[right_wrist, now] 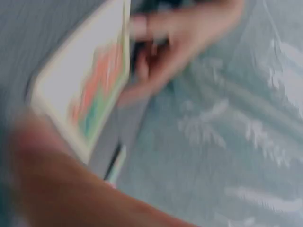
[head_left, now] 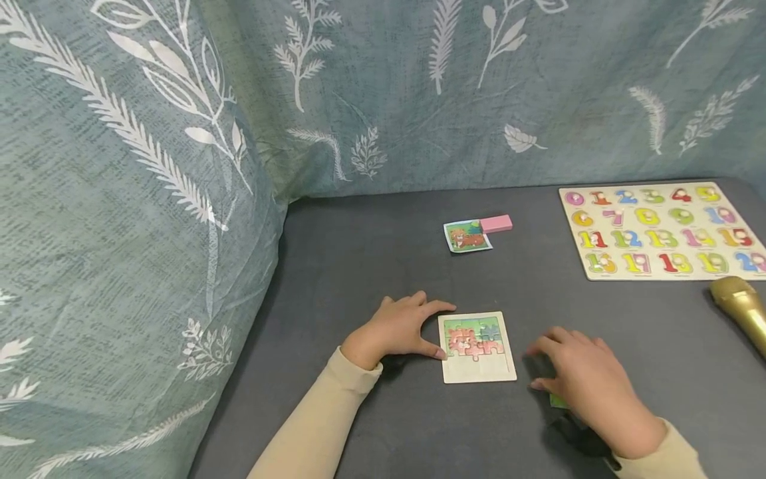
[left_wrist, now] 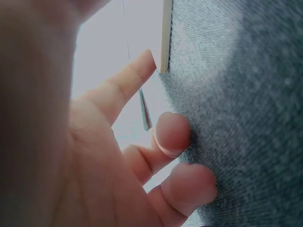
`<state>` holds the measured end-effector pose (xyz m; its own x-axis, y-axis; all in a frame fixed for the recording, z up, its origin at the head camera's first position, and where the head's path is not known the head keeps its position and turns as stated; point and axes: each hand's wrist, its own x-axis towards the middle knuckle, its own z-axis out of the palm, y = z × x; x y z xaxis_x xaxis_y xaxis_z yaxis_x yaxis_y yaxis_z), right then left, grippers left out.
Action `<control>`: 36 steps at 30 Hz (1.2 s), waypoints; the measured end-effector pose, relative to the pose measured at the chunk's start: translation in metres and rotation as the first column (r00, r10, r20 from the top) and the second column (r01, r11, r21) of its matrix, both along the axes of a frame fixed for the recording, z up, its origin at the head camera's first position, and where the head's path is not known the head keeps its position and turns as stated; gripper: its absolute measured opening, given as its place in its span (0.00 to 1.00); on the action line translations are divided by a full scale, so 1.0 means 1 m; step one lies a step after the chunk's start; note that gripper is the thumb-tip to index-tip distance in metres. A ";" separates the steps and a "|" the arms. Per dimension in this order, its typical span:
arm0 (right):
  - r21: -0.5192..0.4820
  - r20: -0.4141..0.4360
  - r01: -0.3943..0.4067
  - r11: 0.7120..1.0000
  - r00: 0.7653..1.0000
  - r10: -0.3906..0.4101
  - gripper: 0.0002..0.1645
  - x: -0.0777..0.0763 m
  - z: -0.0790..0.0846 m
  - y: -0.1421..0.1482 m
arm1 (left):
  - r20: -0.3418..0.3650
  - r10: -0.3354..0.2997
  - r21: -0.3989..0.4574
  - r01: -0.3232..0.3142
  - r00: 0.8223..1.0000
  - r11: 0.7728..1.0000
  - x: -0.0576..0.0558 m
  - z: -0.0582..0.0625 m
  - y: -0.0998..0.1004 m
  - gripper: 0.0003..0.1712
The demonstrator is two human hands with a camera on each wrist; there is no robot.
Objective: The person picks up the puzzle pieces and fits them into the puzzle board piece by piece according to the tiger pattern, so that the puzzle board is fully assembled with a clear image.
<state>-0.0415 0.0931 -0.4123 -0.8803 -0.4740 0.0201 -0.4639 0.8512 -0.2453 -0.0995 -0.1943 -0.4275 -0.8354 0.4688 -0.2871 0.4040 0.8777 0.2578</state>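
A small jigsaw puzzle board (head_left: pixel 479 369) lies flat on the dark table. Joined pieces showing a reddish animal on green fill its upper part, and its lower part is bare pale wood. My left hand (head_left: pixel 403 327) is at the board's left side, thumb and index finger spread, touching its edge; the left wrist view shows the index fingertip against the board's edge. To the right of the board, my right hand (head_left: pixel 589 382) is apart from it, fingers bent loosely and the thumb separate. A green piece (head_left: pixel 558 401) shows partly beneath this hand. The right wrist view is blurred.
Farther back lie a small tiger picture card (head_left: pixel 467 237) and a pink block (head_left: pixel 496 224) touching it. A wooden number puzzle (head_left: pixel 664 233) and a gold microphone (head_left: pixel 742 313) occupy the right. Patterned cloth (head_left: pixel 395 100) hangs behind and at left.
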 end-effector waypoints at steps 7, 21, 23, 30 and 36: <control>-0.041 0.215 -0.005 0.999 0.977 0.014 0.26 0.006 -0.014 0.040 | 0.010 0.006 -0.011 -0.006 1.000 1.000 0.001 -0.001 -0.001 0.51; -0.433 0.305 0.059 0.899 0.948 0.084 0.11 -0.017 0.001 -0.017 | 0.006 0.021 -0.005 -0.021 1.000 1.000 0.000 -0.002 -0.008 0.50; -0.447 0.293 0.052 0.893 0.952 0.091 0.14 -0.019 -0.002 -0.033 | 0.005 0.017 -0.006 -0.017 1.000 1.000 0.000 -0.003 -0.008 0.50; -0.389 0.228 -0.007 0.921 0.968 0.103 0.12 -0.019 -0.019 -0.069 | -0.016 0.006 -0.006 -0.007 1.000 1.000 -0.001 -0.003 -0.002 0.50; -0.402 0.143 -0.045 0.914 0.984 0.111 0.12 -0.016 -0.025 -0.075 | -0.009 0.005 -0.013 -0.005 1.000 1.000 -0.001 -0.001 0.001 0.50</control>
